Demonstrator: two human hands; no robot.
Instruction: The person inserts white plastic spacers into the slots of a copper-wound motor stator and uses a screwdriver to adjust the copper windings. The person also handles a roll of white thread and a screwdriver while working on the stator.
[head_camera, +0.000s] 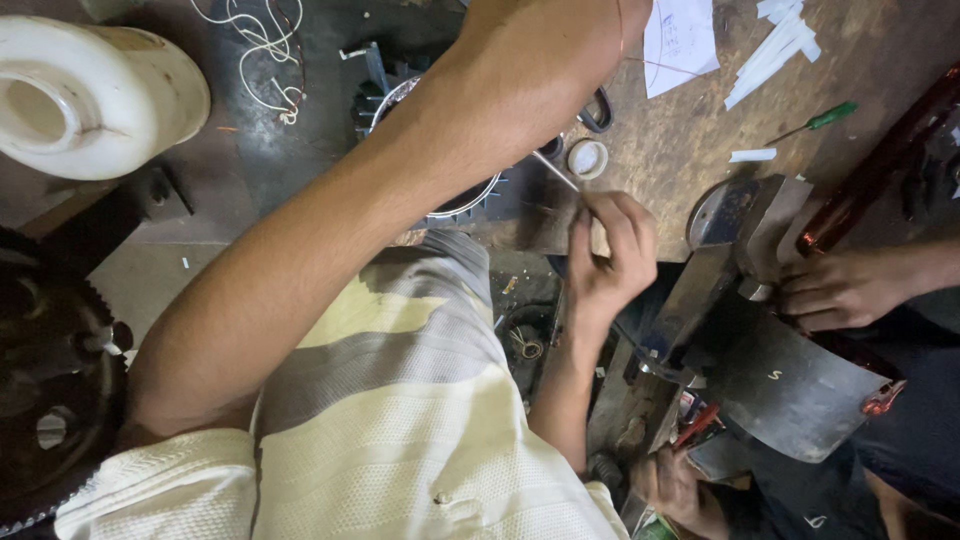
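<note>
**Pinching a thin white strip over the workbench**

From the head camera, my left arm crosses the frame on a diagonal, elbow low at the left, forearm rising to the top edge. The left hand is cut off there, so I cannot tell whether it is closed or loose. Beneath that forearm sits the round motor stator (440, 200), only partly visible.

My right hand (605, 260) comes up from below, wrist bent, fingers curled and pinched together on a thin white strip (556, 172) that slants up and left toward the stator's rim. The strip lies over the bench edge, near a small roll of white tape (587, 158).

On the wooden bench (680, 150), well apart from my hand, lie more white strips (775, 45) and a green-handled screwdriver (815, 122). At the right, another person's hand (840, 290) rests on a dark metal plate (790, 380).
</note>
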